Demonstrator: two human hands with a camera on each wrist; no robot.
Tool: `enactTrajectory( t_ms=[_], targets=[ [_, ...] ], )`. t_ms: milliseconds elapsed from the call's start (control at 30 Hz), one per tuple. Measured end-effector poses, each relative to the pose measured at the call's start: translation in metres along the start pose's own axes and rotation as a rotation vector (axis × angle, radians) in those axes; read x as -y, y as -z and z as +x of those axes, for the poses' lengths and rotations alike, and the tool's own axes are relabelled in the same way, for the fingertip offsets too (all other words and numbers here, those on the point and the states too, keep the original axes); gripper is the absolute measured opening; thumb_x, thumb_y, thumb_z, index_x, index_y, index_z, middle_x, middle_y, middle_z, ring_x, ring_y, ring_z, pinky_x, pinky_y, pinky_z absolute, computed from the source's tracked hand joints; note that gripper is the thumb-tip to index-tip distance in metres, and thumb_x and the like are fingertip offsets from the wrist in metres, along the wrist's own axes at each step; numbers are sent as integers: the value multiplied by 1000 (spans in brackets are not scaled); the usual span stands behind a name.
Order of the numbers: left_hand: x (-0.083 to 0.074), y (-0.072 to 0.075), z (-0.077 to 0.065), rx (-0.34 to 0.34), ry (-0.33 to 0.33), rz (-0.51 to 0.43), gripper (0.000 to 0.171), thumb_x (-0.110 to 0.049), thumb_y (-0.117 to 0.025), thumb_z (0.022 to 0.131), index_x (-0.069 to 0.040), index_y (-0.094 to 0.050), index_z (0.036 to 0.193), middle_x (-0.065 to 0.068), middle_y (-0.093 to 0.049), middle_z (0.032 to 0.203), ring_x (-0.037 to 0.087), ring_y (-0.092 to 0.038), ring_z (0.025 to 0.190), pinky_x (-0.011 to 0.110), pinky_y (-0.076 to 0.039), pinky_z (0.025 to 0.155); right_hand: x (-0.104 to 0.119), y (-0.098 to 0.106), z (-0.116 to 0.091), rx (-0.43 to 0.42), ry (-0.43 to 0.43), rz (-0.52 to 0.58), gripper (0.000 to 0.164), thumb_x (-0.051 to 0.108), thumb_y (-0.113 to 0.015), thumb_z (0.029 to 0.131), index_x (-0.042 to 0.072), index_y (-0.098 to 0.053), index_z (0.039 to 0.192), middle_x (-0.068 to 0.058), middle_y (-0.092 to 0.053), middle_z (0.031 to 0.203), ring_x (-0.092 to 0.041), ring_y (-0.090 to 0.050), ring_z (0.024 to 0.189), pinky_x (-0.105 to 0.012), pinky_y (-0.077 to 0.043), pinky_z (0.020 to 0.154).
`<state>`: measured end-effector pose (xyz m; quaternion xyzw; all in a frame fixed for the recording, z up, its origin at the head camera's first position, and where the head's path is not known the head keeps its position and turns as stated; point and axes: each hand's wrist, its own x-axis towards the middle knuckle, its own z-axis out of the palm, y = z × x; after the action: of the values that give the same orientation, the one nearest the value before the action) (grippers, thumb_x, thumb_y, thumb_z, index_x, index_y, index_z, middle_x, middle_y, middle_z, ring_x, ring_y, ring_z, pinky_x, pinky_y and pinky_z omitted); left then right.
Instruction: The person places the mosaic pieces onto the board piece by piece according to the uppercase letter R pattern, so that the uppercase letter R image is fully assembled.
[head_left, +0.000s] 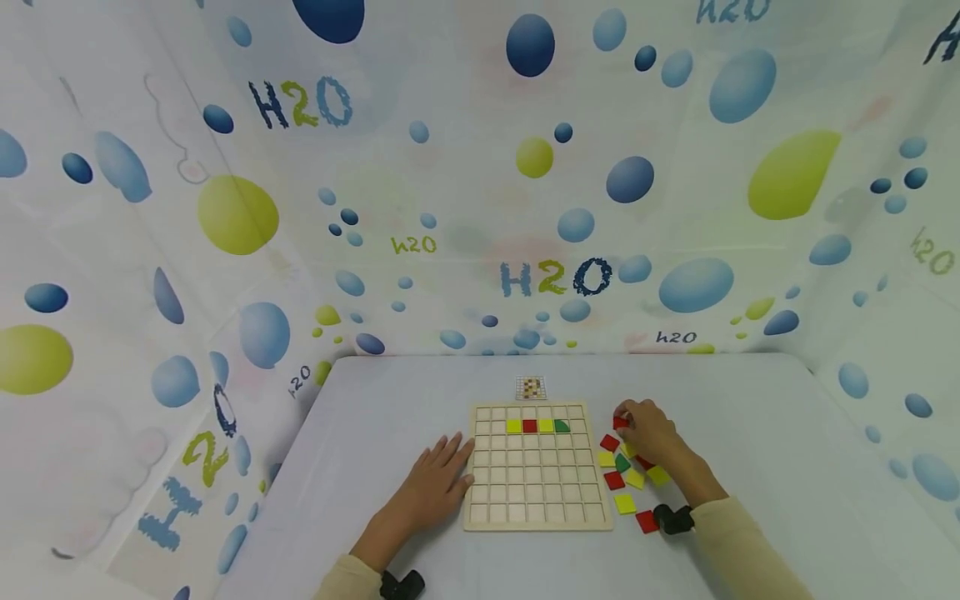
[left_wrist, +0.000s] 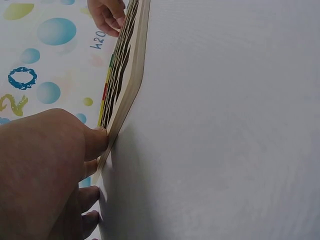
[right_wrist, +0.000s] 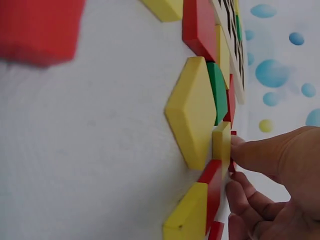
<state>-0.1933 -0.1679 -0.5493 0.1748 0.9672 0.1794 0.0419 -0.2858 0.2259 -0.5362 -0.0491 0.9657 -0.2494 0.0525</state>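
A wooden grid board point(head_left: 538, 527) lies flat on the table. In its second row from the far side sit a yellow tile point(head_left: 513, 427), a red tile point(head_left: 529, 427), another yellow tile point(head_left: 546, 427) and a green tile with one rounded side point(head_left: 562, 427). My left hand point(head_left: 435, 483) rests palm down with spread fingers, its fingertips and thumb touching the board's left edge. At the far end of the loose tiles, my right hand point(head_left: 651, 432) pinches a red square tile point(head_left: 620, 422) between thumb and fingers. In the right wrist view, that tile is mostly hidden behind a yellow tile point(right_wrist: 221, 145).
Several loose red, yellow and green tiles lie right of the board, among them a green tile point(head_left: 622, 462) and a red tile point(head_left: 647, 522) near the right wrist camera point(head_left: 673, 518). A small pattern card point(head_left: 531, 387) lies beyond the board. Printed curtains point(head_left: 465, 183) surround the white table.
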Motion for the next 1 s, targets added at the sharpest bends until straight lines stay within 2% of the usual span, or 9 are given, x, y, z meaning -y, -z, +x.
enactTrajectory(
  t_ms=[233, 433, 567, 767, 900, 1000],
  targets=[
    [0, 0, 1, 4, 6, 6, 60, -38, -46, 112, -15, -34, 166, 16, -29, 173, 42, -23, 160, 66, -22, 126, -1, -8, 7, -39, 75, 35, 26, 10, -71, 100, 3, -65, 124, -20, -60, 114, -28, -57, 96, -51, -58, 97],
    [0, 0, 1, 4, 3, 10, 60, -39, -46, 112, -15, -34, 167, 15, -29, 173, 41, -23, 161, 65, -22, 126, 3, -10, 10, -35, 67, 50, 28, 13, -71, 101, 0, -64, 125, -18, -58, 111, -27, -57, 96, -48, -59, 96],
    [0, 0, 1, 7, -1, 6, 60, -38, -46, 112, -15, -34, 167, 15, -29, 173, 41, -23, 161, 65, -22, 126, 10, -10, 11, -34, 62, 86, 30, 18, -70, 102, 2, -64, 127, -18, -58, 118, -29, -58, 102, -50, -58, 99],
    [0, 2, -1, 15, 3, -2, 60, -38, -46, 113, -14, -34, 167, 16, -28, 173, 42, -22, 161, 65, -21, 127, 38, -15, 10, -17, 108, 140, 28, 20, -70, 102, 5, -66, 126, -17, -59, 121, -32, -58, 110, -53, -55, 102],
    [0, 3, -2, 16, 6, -3, 61, -39, -46, 113, -15, -33, 167, 15, -28, 173, 41, -22, 161, 65, -21, 127, 65, -25, 7, -17, 169, 117, 26, 17, -72, 101, 4, -67, 123, -14, -60, 115, -29, -59, 105, -51, -56, 98],
    [1, 2, -2, 17, 4, -5, 61, -39, -46, 112, -14, -34, 167, 15, -28, 173, 41, -22, 161, 65, -21, 127, 82, -33, 1, -21, 253, 95, 23, 14, -74, 100, 3, -68, 120, -12, -60, 110, -26, -59, 99, -49, -55, 90]
  ],
)
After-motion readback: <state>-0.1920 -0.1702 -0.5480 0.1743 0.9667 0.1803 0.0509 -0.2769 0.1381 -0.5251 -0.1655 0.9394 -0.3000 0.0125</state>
